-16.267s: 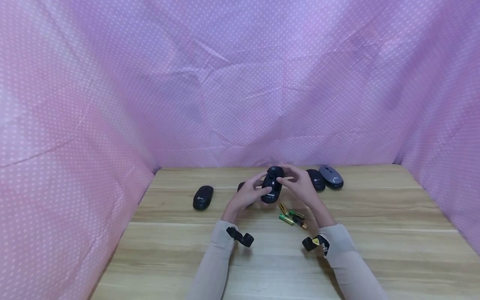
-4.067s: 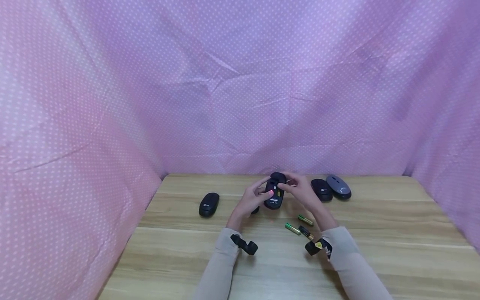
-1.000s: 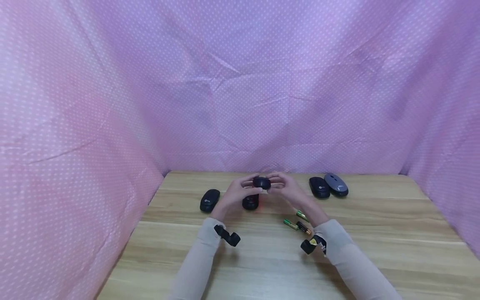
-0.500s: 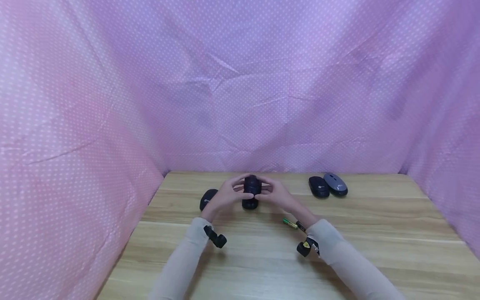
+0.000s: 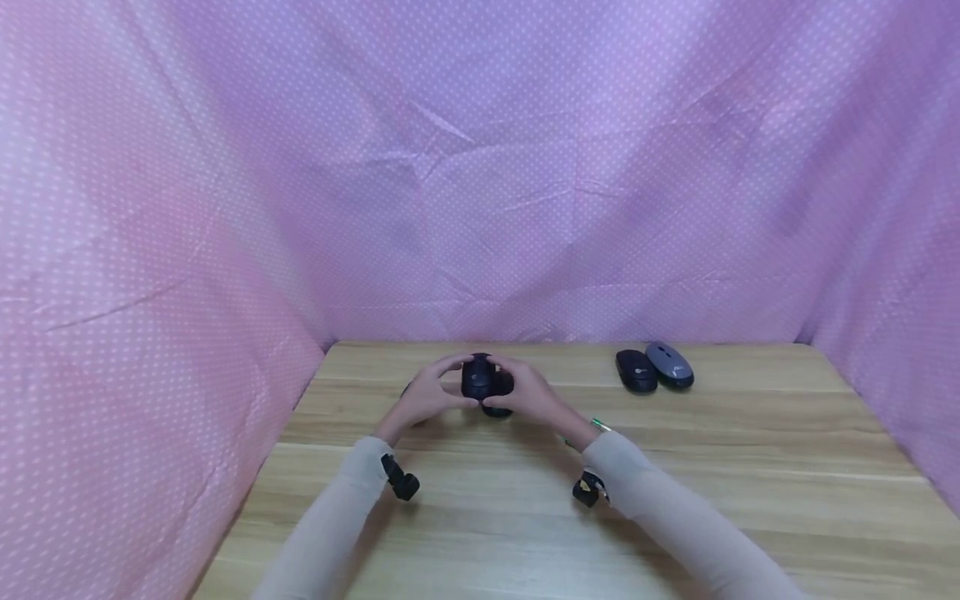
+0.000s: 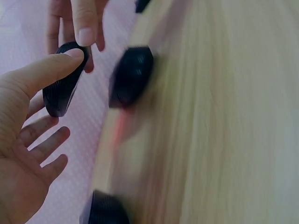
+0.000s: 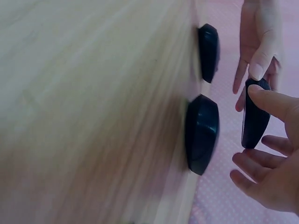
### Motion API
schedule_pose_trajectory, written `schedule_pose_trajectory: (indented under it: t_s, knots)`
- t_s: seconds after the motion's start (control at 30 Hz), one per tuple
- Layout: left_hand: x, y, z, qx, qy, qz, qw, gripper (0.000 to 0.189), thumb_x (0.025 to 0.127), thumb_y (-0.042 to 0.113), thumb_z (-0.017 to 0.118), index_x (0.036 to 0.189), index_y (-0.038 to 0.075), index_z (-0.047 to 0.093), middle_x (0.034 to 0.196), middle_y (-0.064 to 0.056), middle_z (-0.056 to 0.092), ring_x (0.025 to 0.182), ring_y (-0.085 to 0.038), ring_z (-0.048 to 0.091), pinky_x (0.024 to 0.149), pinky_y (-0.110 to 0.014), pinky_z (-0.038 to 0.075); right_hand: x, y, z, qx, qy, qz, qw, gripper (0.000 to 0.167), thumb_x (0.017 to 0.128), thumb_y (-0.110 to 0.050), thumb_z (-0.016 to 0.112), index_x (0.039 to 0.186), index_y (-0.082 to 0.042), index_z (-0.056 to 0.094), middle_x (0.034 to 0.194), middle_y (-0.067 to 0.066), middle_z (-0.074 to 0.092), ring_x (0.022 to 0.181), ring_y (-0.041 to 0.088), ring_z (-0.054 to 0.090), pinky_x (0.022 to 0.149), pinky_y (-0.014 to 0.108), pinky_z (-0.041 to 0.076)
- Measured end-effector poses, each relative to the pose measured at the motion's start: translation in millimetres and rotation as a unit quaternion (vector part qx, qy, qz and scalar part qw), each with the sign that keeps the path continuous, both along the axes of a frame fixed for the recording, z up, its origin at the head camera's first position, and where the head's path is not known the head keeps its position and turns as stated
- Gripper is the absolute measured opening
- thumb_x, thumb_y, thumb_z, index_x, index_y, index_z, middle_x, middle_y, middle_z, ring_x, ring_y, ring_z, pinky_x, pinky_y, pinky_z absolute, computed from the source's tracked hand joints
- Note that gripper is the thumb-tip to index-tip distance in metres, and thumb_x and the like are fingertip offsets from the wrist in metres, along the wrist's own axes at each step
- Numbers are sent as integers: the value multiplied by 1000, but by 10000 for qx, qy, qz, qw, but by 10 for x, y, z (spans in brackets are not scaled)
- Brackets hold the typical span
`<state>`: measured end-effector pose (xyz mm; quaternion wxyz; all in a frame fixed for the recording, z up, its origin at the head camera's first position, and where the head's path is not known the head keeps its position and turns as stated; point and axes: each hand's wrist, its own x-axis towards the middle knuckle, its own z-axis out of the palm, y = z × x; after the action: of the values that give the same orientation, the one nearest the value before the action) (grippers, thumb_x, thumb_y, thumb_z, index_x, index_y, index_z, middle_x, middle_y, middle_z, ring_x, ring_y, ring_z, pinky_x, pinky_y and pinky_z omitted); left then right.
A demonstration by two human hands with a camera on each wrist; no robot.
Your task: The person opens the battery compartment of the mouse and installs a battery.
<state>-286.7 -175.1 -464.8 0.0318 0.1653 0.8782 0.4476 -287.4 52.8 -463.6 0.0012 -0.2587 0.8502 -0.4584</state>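
Note:
Between my two hands, above the table, is a black computer mouse, its top with a small logo facing up in the head view. My left hand pinches its left side between thumb and fingers. From the other side, my right hand grips it the same way. In the left wrist view both thumbs lie on the held mouse. Another black mouse rests on the table just behind and right, partly covered by the held one. A further black mouse is mostly hidden behind my left hand; the right wrist view shows it.
At the table's back right lie a black mouse and a grey mouse, side by side. A green battery peeks out by my right sleeve; other batteries there are hidden. Pink dotted cloth hangs behind the table.
The held mouse, earlier underside up with a battery showing in its slot, is now top up. Both hands have carried it left, past the middle mouse. My right forearm now covers most loose batteries.

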Motion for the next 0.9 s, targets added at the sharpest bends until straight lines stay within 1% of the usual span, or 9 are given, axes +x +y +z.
schedule_pose_trajectory:
  t_s: [0.07,0.2,0.37,0.53,0.77,0.9]
  knots:
    - [-13,-47,-17,-169,114,-7,9998,78,73,31,94,143,30,58,149,-4,57,139,-31,50,114,-59,41,-6,-53,-13,183,86,-73,9998,72,80,-13,88,142,2,55,141,23,60,131,38,58,112,50,47]
    - [-40,-136,-52,-298,175,-111,9993,77,74,28,93,143,24,59,149,-10,57,141,-33,49,113,-58,43,-27,-150,-68,464,300,-138,9984,72,78,-16,90,139,4,58,138,23,63,130,37,59,111,50,48]
    - [-60,-213,-95,-452,248,-217,9984,77,75,27,93,143,20,59,150,-11,56,144,-33,46,119,-57,37,-37,-236,-118,638,338,-243,9971,73,76,-19,92,138,3,60,137,21,64,130,36,60,112,49,47]
    - [-82,-236,-140,-582,311,-295,9974,78,75,27,93,144,19,58,152,-9,55,145,-34,44,119,-56,37,-68,-267,-186,832,460,-306,9950,74,75,-22,93,137,1,61,137,20,65,129,36,60,113,49,46]
    - [-87,-236,-188,-695,166,-252,9971,78,74,25,93,144,19,58,153,-12,53,145,-34,44,120,-54,36,-91,-279,-245,1041,651,-278,9920,73,73,-24,93,134,2,63,133,20,67,125,36,63,110,50,48]
    - [-104,-238,-221,-727,196,-291,9967,77,74,24,94,142,16,59,151,-10,55,145,-34,45,121,-52,36,-95,-290,-266,1228,697,-315,9895,72,73,-27,93,133,1,64,131,18,68,124,35,63,109,53,47]
